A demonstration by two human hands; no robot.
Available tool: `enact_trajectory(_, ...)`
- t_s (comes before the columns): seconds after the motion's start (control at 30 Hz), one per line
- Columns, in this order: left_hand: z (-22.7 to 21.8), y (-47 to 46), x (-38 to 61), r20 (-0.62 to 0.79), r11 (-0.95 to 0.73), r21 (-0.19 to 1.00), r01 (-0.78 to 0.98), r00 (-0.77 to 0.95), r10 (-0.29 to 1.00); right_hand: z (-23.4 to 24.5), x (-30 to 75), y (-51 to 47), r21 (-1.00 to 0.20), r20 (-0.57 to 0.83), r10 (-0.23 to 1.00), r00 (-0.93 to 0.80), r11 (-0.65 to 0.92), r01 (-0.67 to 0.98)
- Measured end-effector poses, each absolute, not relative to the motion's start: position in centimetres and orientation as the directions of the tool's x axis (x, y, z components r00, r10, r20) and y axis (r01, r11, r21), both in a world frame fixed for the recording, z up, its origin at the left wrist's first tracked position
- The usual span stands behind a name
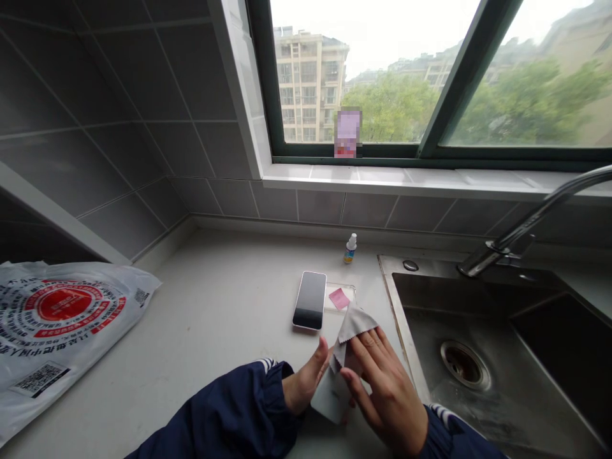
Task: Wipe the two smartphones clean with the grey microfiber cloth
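Pale flat panel (332, 396), smooth and blue-grey with rounded lower corners, is held tilted over the counter (229, 306) by the left hand (308, 381), its thumb raised, its other fingers mostly hidden; a grey cloth (356, 322) (zigzag-edged) is held against its far end by the right hand's (386, 377) close-set fingers

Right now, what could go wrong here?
The pale flat object could slip from the grip of the left hand while the right hand holds the gray cloth against it. The sink lies close to the right hand, so a drop might end there. A bump could tip the small bottle standing upright near the sink.
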State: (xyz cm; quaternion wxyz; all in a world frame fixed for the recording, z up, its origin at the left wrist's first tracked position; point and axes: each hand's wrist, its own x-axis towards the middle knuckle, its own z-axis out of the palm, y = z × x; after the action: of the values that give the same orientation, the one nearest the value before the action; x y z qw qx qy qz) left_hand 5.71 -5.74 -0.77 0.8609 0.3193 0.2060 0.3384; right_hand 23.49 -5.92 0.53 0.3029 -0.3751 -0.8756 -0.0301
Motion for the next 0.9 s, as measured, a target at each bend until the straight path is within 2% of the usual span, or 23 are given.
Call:
enact_trajectory(0.1,-1.0,-5.8,5.6,-0.177,0.588,0.704,-0.398,0.703,0.688,0.5,23.7,-5.8,-0.196,0.574,0.661,-0.483,0.684,0.702)
enact_trajectory(0.17,-0.7,-5.8,5.7,-0.155,0.58,0.693,-0.428,0.697,0.7,0.6,23.5,-6.0,-0.207,0.569,0.664,-0.485,0.687,0.696)
enact_trajectory(0.33,0.5,-5.5,5.9,-0.104,0.567,0.583,-0.583,0.638,0.763,1.3,22.5,-6.9,-0.268,0.433,0.617,-0.657,0.784,0.56)
enact_trajectory(0.57,0.0,-5.3,5.3,-0.216,0.645,0.495,-0.582,0.637,0.74,1.9,21.6,-7.4,-0.315,0.31,0.51,-0.802,0.851,0.42)
enact_trajectory(0.77,0.5,-4.5,5.2,-0.108,0.543,0.494,-0.679,0.572,0.813,1.9,22.1,-7.3,-0.261,0.302,0.537,-0.788,0.841,0.473)
enact_trajectory(0.9,1.0,-4.5,5.5,-0.078,0.501,0.466,-0.729,0.53,0.844,1.2,22.8,-6.8,-0.225,0.38,0.609,-0.696,0.791,0.569)
